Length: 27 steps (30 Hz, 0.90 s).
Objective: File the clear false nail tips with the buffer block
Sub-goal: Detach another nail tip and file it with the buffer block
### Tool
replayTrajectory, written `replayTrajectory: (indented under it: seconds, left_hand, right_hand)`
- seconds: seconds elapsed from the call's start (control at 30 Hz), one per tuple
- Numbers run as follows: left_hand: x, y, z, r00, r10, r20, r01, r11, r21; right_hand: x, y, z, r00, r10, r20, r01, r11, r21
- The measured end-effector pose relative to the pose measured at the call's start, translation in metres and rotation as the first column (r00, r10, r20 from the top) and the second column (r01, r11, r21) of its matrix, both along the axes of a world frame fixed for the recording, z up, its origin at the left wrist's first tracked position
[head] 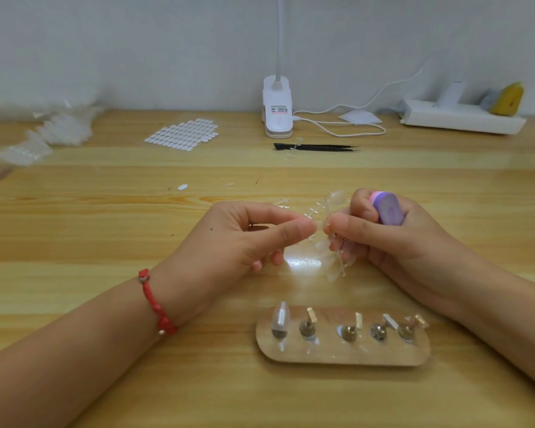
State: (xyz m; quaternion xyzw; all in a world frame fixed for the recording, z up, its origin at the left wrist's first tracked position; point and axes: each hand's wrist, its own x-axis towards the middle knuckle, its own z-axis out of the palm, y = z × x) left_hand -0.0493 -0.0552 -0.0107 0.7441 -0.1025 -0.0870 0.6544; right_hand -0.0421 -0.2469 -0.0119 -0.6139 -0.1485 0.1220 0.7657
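A clear plastic strip of false nail tips (pixel 332 261) hangs between my two hands above the wooden table (pixel 105 217). My left hand (pixel 238 239) pinches one clear tip on the strip between thumb and forefinger. My right hand (pixel 393 236) pinches the strip's stem with thumb and forefinger. The purple and pink buffer block (pixel 388 208) is tucked in that same hand, under the curled fingers.
A wooden nail stand (pixel 343 355) with several metal holders sits near me, one holder bearing a clear tip (pixel 280 318). Black tweezers (pixel 315 147), a sheet of adhesive tabs (pixel 183 134), a clip lamp (pixel 277 109), a power strip (pixel 460 117) and bags of tips (pixel 59 131) lie farther back.
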Motion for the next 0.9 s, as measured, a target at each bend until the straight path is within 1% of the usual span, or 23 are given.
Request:
replayTrajectory:
  seconds: [0.17, 0.37, 0.57, 0.7, 0.9]
  left_hand:
    - [-0.0006, -0.0002, 0.0011, 1.0, -0.013, 0.006, 0.013, 1.0, 0.011]
    - [-0.0005, -0.0013, -0.0005, 0.999, 0.044, 0.003, -0.044, 0.999, -0.029]
    - [-0.0005, -0.0011, -0.0021, 0.998, 0.053, 0.025, -0.053, 0.999, -0.01]
    - [0.0, -0.0019, -0.0018, 0.999, 0.037, 0.028, -0.037, 0.999, 0.006]
    - [0.0002, 0.0014, -0.0028, 0.999, 0.046, 0.004, -0.046, 0.996, -0.073]
  right_hand:
    - [0.0, 0.0008, -0.0001, 0.999, 0.021, 0.024, -0.02, 0.999, -0.04]
    - [0.0007, 0.0027, -0.0015, 0.998, -0.063, 0.021, 0.063, 0.998, -0.005]
    - [0.0004, 0.0027, -0.0036, 0.993, -0.104, 0.063, 0.109, 0.992, -0.066]
    - [0.0004, 0.0021, -0.0054, 0.991, -0.099, 0.09, 0.108, 0.988, -0.109]
    - [0.0032, 0.0003, -0.0069, 0.983, -0.174, 0.061, 0.18, 0.979, -0.095]
